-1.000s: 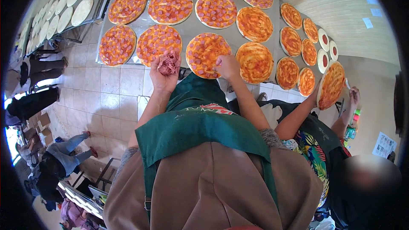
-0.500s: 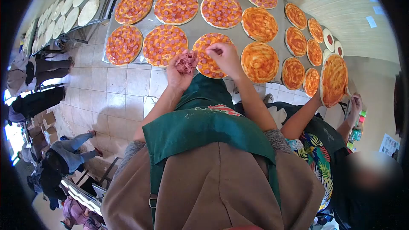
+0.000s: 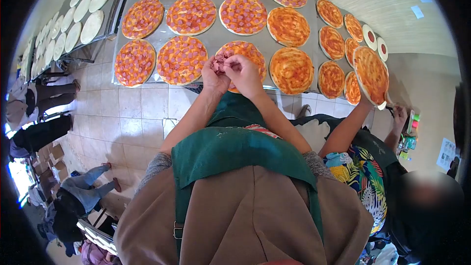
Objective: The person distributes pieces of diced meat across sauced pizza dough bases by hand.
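Observation:
A small heap of pink diced ham [image 3: 220,61] rests in my left hand [image 3: 214,79], its fingers cupped around it. My right hand [image 3: 246,76] touches the heap, thumb and fingertips pinched together on some of the ham. Both hands are above the near edge of a pizza [image 3: 245,49] with orange-red sauce and ham cubes, partly hidden by them. To the left lies a pizza [image 3: 182,61] covered in ham cubes; on the right is a pizza [image 3: 291,70] with sauce only.
Several more pizzas cover the metal table [image 3: 208,44]. At right, a co-worker's hand holds up a sauced pizza [image 3: 371,71]; their other hand [image 3: 400,117] is beside it. Pale dough rounds [image 3: 91,27] lie on another table at left. Other people stand at the far left.
My right hand has moved left and down from above the pizza to the ham in my left hand. My left hand has shifted slightly right. The co-worker's raised pizza has moved left.

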The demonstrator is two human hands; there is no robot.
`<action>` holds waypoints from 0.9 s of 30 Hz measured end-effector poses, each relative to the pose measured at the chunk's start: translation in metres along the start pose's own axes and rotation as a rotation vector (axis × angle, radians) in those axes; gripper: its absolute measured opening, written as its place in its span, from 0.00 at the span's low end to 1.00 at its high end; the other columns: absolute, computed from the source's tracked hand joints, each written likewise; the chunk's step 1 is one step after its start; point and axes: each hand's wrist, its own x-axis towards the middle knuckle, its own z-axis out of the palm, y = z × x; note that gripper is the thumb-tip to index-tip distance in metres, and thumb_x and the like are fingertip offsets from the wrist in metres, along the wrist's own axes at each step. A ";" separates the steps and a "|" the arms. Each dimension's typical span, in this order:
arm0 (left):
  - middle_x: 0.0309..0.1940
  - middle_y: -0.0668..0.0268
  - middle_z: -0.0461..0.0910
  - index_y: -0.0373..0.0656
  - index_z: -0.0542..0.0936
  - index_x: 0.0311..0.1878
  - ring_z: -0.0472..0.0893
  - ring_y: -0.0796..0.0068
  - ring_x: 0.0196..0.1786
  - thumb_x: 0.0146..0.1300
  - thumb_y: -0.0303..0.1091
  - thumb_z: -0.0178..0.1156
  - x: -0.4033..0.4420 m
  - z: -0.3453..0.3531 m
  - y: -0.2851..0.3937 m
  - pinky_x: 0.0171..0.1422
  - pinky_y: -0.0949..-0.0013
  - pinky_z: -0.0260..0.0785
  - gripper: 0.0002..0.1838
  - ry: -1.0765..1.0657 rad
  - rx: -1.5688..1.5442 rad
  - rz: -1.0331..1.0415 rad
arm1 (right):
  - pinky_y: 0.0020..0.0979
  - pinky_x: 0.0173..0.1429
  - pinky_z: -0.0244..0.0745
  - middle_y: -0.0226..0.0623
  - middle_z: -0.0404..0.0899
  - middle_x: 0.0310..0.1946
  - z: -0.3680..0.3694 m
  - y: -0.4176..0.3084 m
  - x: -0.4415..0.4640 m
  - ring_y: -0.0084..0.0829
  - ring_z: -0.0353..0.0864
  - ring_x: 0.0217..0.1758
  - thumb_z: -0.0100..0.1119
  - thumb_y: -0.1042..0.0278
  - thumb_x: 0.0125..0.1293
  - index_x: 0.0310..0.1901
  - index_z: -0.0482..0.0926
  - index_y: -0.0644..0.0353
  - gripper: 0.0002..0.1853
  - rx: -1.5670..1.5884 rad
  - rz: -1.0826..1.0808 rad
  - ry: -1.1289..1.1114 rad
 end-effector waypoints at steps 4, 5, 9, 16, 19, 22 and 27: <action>0.44 0.59 0.79 0.38 0.75 0.50 0.78 0.65 0.48 0.71 0.41 0.36 0.009 -0.007 0.002 0.53 0.60 0.72 0.21 -0.098 0.033 0.000 | 0.21 0.34 0.76 0.33 0.81 0.35 -0.009 -0.002 0.004 0.21 0.83 0.36 0.60 0.75 0.63 0.43 0.75 0.65 0.09 0.406 0.229 -0.005; 0.45 0.58 0.79 0.37 0.75 0.50 0.78 0.63 0.48 0.71 0.40 0.37 0.012 -0.009 0.001 0.53 0.59 0.72 0.20 -0.099 0.005 0.000 | 0.20 0.34 0.75 0.33 0.80 0.35 -0.012 -0.006 0.005 0.21 0.82 0.37 0.60 0.74 0.63 0.44 0.75 0.65 0.09 0.472 0.279 -0.012; 0.46 0.56 0.80 0.35 0.75 0.50 0.79 0.61 0.48 0.70 0.39 0.39 0.018 -0.009 0.000 0.54 0.58 0.73 0.20 -0.128 -0.040 -0.007 | 0.21 0.38 0.76 0.35 0.81 0.38 -0.016 0.000 0.010 0.22 0.82 0.38 0.61 0.74 0.63 0.45 0.75 0.64 0.11 0.530 0.247 0.014; 0.46 0.55 0.80 0.36 0.76 0.50 0.79 0.60 0.51 0.70 0.37 0.39 0.012 0.003 0.003 0.55 0.56 0.73 0.19 -0.100 -0.098 -0.037 | 0.23 0.44 0.77 0.36 0.82 0.42 -0.033 -0.017 0.017 0.23 0.82 0.41 0.59 0.73 0.65 0.51 0.75 0.64 0.14 0.752 0.349 0.004; 0.46 0.54 0.80 0.35 0.76 0.49 0.78 0.59 0.53 0.69 0.37 0.41 0.006 0.004 0.009 0.59 0.56 0.72 0.18 0.004 -0.105 -0.025 | 0.24 0.47 0.75 0.34 0.82 0.42 -0.046 -0.010 0.016 0.22 0.81 0.43 0.59 0.72 0.66 0.54 0.75 0.64 0.16 0.825 0.410 -0.091; 0.47 0.53 0.79 0.34 0.76 0.49 0.77 0.58 0.55 0.68 0.36 0.44 -0.002 -0.003 0.020 0.63 0.55 0.71 0.17 0.047 -0.105 0.001 | 0.23 0.46 0.76 0.34 0.82 0.40 -0.058 0.012 0.009 0.22 0.81 0.42 0.59 0.70 0.66 0.53 0.76 0.64 0.15 0.735 0.519 -0.085; 0.50 0.49 0.78 0.31 0.74 0.50 0.75 0.53 0.58 0.68 0.35 0.46 -0.010 -0.030 0.038 0.66 0.53 0.70 0.17 0.062 -0.092 0.048 | 0.22 0.40 0.77 0.37 0.83 0.35 -0.069 0.044 -0.008 0.21 0.81 0.34 0.61 0.73 0.63 0.46 0.80 0.69 0.12 0.360 0.548 -0.033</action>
